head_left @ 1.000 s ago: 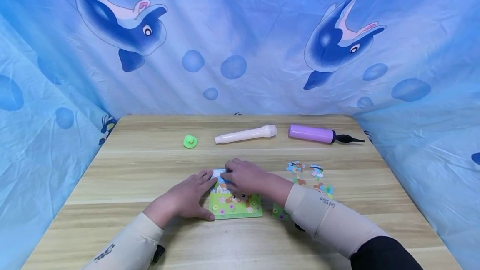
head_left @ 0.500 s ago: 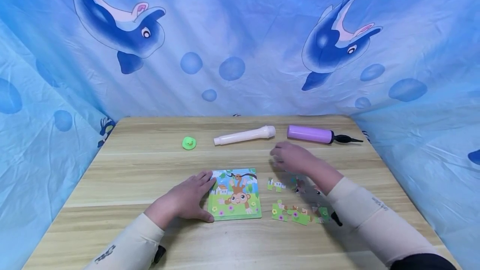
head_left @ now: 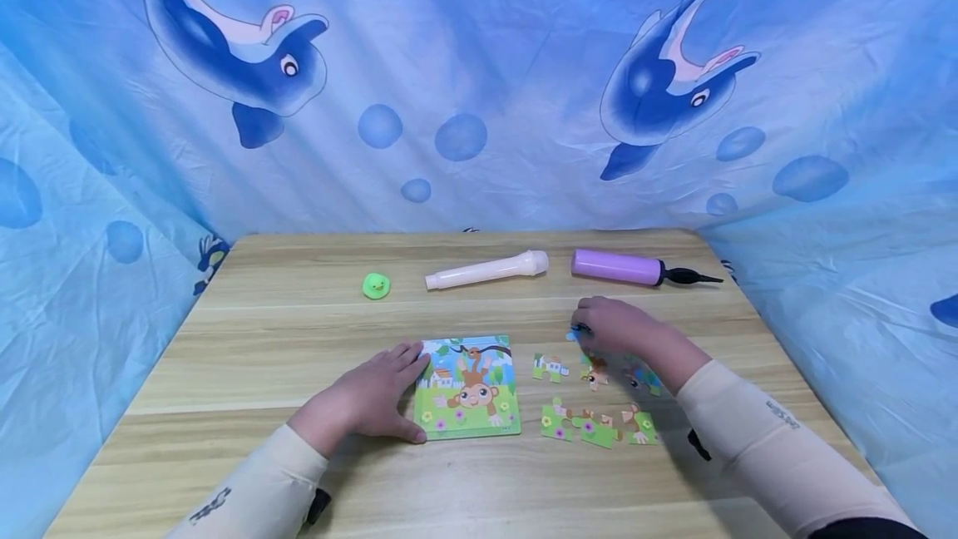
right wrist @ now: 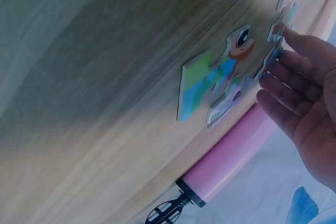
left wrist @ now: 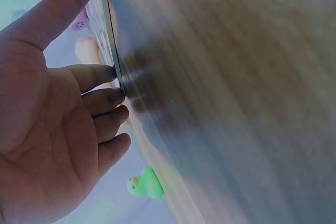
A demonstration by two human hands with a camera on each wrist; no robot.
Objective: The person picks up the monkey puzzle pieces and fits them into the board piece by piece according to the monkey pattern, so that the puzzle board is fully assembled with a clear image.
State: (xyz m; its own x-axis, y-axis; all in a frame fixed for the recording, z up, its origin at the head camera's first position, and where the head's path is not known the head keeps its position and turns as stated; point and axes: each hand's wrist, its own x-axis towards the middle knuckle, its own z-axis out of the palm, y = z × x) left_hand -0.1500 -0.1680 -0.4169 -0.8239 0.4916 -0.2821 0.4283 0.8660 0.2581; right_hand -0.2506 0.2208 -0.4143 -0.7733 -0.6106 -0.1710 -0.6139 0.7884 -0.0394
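A square puzzle board (head_left: 466, 389) with a monkey picture lies flat on the table. My left hand (head_left: 377, 393) rests along its left edge, thumb at the near corner and fingers farther up; the left wrist view shows those fingertips (left wrist: 119, 92) right at the board's thin edge. Right of the board, my right hand (head_left: 617, 327) pinches a blue puzzle piece (head_left: 573, 336) among the loose ones, its fingers hiding most of it. In the right wrist view the thumb and fingers of that hand (right wrist: 307, 87) meet over the piece (right wrist: 268, 62), close to the tabletop.
Several loose puzzle pieces (head_left: 596, 429) lie between the board and my right forearm, one with a house (head_left: 550, 368). Farther back are a green toy duck (head_left: 376, 286), a pale toy microphone (head_left: 486, 270) and a purple balloon pump (head_left: 617, 266). A dolphin-print curtain (head_left: 464, 65) encloses the table.
My right hand has left the board's upper part, swung right above the loose pieces, then come down on the blue one. The left hand has stayed at the board's edge.
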